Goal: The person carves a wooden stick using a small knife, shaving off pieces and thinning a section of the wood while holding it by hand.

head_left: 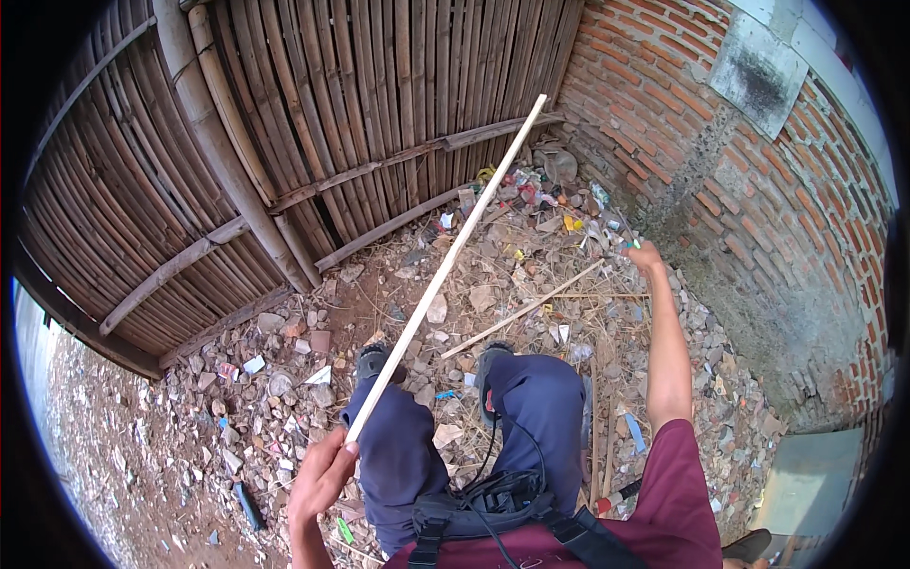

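the left hand (322, 471) is closed on the near end of a long, straight, pale strip of wood or bamboo (447, 268), with the thumb pressed along it. from this hand the long axis of the strip goes forward and to the right, passing above the dark blue trouser leg (403, 450); its far end is forward and left of the right hand (646, 256). the left hand is the nearer one; the right is well apart from the strip, reaching farther forward, its fingers curled around a small thin tool with green handle (634, 245), whose exact kind i cannot tell. between the hands, a thinner pale stick (521, 311) lies on the stony, littered ground (370, 302). ahead of the left hand stands a brown bamboo-slat wall (379, 90); right of the right hand, a red brick wall (806, 237).
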The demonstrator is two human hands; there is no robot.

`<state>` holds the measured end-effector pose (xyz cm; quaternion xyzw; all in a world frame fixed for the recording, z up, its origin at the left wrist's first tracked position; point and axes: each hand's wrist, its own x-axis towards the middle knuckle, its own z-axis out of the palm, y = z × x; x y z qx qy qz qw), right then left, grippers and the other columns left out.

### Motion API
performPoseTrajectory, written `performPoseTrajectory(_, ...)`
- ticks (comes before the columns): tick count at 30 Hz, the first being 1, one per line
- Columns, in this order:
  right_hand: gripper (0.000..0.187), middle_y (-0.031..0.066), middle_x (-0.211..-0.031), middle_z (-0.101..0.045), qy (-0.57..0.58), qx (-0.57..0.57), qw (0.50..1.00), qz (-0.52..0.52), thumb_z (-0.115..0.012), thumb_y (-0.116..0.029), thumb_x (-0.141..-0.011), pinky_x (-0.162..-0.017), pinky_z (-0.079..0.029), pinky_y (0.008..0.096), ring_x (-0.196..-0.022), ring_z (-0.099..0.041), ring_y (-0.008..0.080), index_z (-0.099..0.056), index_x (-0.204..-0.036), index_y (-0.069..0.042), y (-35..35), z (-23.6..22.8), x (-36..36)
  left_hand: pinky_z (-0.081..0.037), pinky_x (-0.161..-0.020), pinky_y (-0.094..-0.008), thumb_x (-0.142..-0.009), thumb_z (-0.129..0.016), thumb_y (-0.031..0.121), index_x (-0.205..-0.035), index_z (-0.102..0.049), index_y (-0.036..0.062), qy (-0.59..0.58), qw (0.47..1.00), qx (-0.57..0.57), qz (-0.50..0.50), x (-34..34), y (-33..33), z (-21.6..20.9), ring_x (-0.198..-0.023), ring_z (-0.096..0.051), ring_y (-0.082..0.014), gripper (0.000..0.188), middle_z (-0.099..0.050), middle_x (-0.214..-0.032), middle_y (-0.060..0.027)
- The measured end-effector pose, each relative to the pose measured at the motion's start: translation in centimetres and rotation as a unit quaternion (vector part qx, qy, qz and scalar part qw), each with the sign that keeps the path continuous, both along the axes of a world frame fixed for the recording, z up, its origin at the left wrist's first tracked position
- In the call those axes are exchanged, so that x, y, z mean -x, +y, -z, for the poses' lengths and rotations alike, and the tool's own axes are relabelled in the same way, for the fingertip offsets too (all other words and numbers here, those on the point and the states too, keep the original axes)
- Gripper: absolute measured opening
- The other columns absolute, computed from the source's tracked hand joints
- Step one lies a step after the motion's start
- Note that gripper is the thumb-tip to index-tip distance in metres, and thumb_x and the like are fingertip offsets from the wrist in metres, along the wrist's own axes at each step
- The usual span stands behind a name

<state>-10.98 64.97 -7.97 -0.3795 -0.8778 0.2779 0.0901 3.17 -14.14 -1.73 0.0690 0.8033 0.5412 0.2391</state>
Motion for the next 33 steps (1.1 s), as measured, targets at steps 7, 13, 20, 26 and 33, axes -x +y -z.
performPoseTrajectory(7, 0.028, -0.0123, -0.064, -0.036, 0.327, 0.286, 0.896, -0.09, -0.058, -0.034, -0.104, -0.046, -0.02, 0.0258, -0.05, -0.03, 0.0021, -0.067, -0.097, -0.008, -22.7, -2.6, -1.5, -0.024, -0.046, -0.0244, -0.115, -0.048, 0.031, -0.102, -0.055, 0.0094, -0.012, 0.978, -0.203, -0.033, 5.5, 8.8, -0.6, -0.054, -0.032, -0.004, 0.026, -0.036, -0.069, 0.0073)
performPoseTrajectory(13, 0.006, 0.0095, -0.079, -0.073, 0.311, 0.016, 0.901, -0.303, -0.061, -0.003, -0.097, -0.06, -0.05, 0.0388, -0.067, -0.07, 0.0218, -0.066, -0.099, -0.002, -38.2, -7.9, -4.2, -0.025, -0.047, -0.0236, -0.115, -0.046, 0.027, -0.11, -0.058, 0.0086, 0.063, 0.976, -0.204, -0.041, 6.5, 14.2, -2.1, -0.054, -0.03, -0.0037, 0.022, -0.036, -0.068, 0.0074)
performPoseTrajectory(20, 0.006, 0.0148, -0.082, -0.071, 0.347, -0.088, 0.859, -0.366, -0.066, -0.005, -0.092, -0.064, -0.053, 0.048, -0.075, -0.071, 0.0396, -0.063, -0.097, -0.004, -40.9, -6.1, -3.6, -0.048, -0.063, -0.0386, -0.112, -0.053, 0.024, -0.109, -0.057, -0.0011, 0.129, 0.984, -0.114, -0.052, 7.8, 18.1, -0.2, -0.065, -0.059, -0.0175, 0.025, -0.061, -0.071, -0.0098)
performPoseTrajectory(26, 0.007, 0.016, -0.083, -0.07, 0.325, -0.139, 0.854, -0.383, -0.068, -0.006, -0.091, -0.062, -0.052, 0.051, -0.073, -0.07, 0.0417, -0.063, -0.097, -0.005, -41.5, -5.0, -4.2, -0.042, -0.056, -0.0355, -0.11, -0.051, 0.022, -0.108, -0.056, -0.0014, 0.093, 0.986, -0.129, -0.047, 8.0, 18.7, 0.0, -0.059, -0.05, -0.0138, 0.024, -0.055, -0.068, -0.0065)
performPoseTrajectory(33, 0.006, 0.0131, -0.084, -0.071, 0.325, -0.162, 0.843, -0.397, -0.067, -0.006, -0.091, -0.056, -0.055, 0.0482, -0.067, -0.071, 0.0382, -0.063, -0.096, -0.007, -42.0, -4.3, -4.4, -0.03, -0.049, -0.0285, -0.108, -0.047, 0.018, -0.109, -0.055, 0.0024, 0.06, 0.972, -0.216, -0.076, 7.4, 19.5, -0.5, -0.054, -0.036, -0.0069, 0.018, -0.044, -0.065, 0.0023)
